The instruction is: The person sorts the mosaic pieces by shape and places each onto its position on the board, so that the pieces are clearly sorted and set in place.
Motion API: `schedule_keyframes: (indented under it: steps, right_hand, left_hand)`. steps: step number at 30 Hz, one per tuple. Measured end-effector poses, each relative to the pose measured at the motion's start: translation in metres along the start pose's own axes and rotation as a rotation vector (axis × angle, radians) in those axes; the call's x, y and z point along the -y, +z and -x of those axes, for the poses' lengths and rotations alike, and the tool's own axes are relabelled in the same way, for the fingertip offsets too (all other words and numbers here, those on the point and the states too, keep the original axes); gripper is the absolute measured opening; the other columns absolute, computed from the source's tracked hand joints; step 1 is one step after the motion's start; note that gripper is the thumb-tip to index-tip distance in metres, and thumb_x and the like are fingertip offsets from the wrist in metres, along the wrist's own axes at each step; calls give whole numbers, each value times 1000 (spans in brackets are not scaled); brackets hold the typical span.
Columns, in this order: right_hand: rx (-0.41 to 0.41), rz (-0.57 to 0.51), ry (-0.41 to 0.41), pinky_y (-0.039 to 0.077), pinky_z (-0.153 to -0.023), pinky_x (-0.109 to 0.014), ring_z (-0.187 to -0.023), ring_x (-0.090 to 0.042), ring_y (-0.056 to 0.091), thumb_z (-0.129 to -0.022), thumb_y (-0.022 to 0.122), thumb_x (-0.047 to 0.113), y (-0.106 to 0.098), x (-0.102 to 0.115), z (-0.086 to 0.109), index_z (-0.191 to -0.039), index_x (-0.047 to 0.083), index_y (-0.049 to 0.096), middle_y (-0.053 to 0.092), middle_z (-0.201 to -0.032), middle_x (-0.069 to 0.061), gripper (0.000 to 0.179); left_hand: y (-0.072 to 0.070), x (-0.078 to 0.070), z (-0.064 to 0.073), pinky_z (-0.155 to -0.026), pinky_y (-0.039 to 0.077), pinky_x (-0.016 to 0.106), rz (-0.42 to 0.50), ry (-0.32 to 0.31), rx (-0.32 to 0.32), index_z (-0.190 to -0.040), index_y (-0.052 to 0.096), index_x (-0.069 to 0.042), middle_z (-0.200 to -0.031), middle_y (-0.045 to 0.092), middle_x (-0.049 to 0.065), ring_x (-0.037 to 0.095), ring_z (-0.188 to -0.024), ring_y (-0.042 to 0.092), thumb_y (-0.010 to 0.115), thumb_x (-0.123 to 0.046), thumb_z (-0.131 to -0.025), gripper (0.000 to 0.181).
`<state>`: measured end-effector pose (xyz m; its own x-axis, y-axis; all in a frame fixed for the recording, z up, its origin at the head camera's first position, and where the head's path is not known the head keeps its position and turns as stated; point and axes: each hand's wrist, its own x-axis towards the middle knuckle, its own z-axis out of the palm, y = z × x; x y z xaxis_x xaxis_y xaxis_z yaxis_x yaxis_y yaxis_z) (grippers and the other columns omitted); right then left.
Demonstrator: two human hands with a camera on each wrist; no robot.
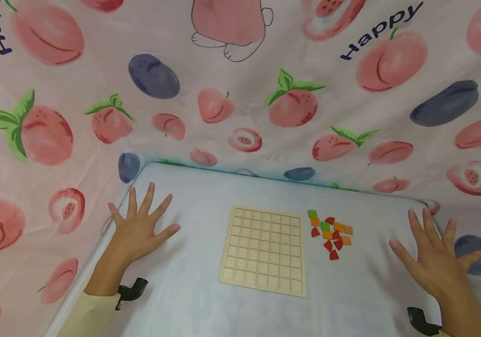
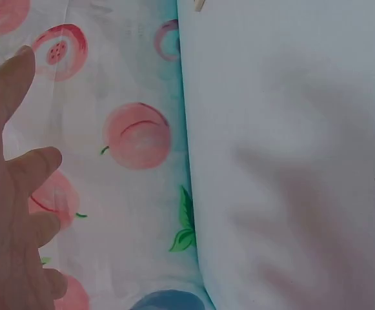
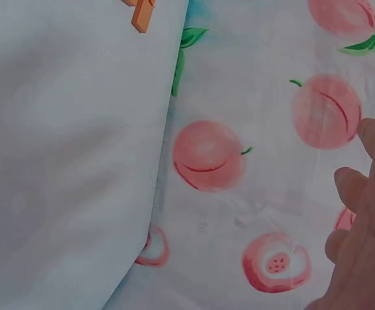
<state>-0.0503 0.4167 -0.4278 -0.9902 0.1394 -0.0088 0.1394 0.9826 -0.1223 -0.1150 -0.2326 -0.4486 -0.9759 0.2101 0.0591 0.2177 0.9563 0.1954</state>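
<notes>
Fingers spread wide, my left hand (image 1: 138, 234) is over the left side of the white table and holds nothing. My right hand (image 1: 438, 262) is spread the same way over the right side, also holding nothing. Between them lies a square wooden grid board (image 1: 262, 251) with rows of bare square cells. Just right of the board is a loose group of small flat pieces: orange squares (image 1: 315, 222), green squares (image 1: 312, 214) and red quarter-round pieces (image 1: 334, 255). In the right wrist view an orange piece (image 3: 143, 14) shows at the top edge.
A white cloth covers the table (image 1: 189, 290). Hanging fabric printed with peaches (image 1: 295, 107) rises behind and along both sides of it. Black wrist mounts (image 1: 134, 290) sit at both wrists. In the left wrist view, a hand shadow falls on the cloth (image 2: 239, 77).
</notes>
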Motion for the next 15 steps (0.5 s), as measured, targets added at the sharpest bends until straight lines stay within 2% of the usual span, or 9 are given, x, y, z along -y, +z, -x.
schedule_keyframes:
  steps: [5, 9, 12, 15]
  right_hand:
    - [-44, -72, -79, -19, -96, -88, -144, -59, -26, -99, 49, 62, 4, -3, -3, -164, 16, -2, -14, -168, -22, 94]
    - [-52, -172, -146, -13, -111, -79, -149, -60, -14, -101, 54, 50, 9, -4, -7, -165, 15, 0, -10, -169, -22, 91]
    - [-38, -214, -145, 2, -115, -78, -152, -57, 2, -101, 55, 48, 13, -1, -11, -165, 18, -1, 2, -169, -25, 90]
    - [-37, -212, -115, 25, -106, -79, -143, -59, 30, -101, 55, 51, 17, 4, -17, -166, 19, 1, 29, -161, -32, 89]
  left_hand:
    - [1, -4, -1, -106, -6, 88, 28, 20, -19, -162, 27, -33, -174, 0, 8, 49, -157, -9, 47, -75, -93, 83]
    - [6, -11, -4, -109, 7, 86, 69, 35, -41, -162, 28, -30, -174, 7, 9, 47, -158, 2, 48, -70, -96, 80]
    - [12, -18, -7, -112, 16, 82, 111, 54, -62, -162, 29, -27, -173, 12, 10, 47, -157, 10, 49, -65, -98, 77]
    - [19, -27, -11, -115, 22, 76, 196, 82, -90, -161, 33, -22, -171, 20, 11, 46, -156, 18, 52, -57, -101, 73]
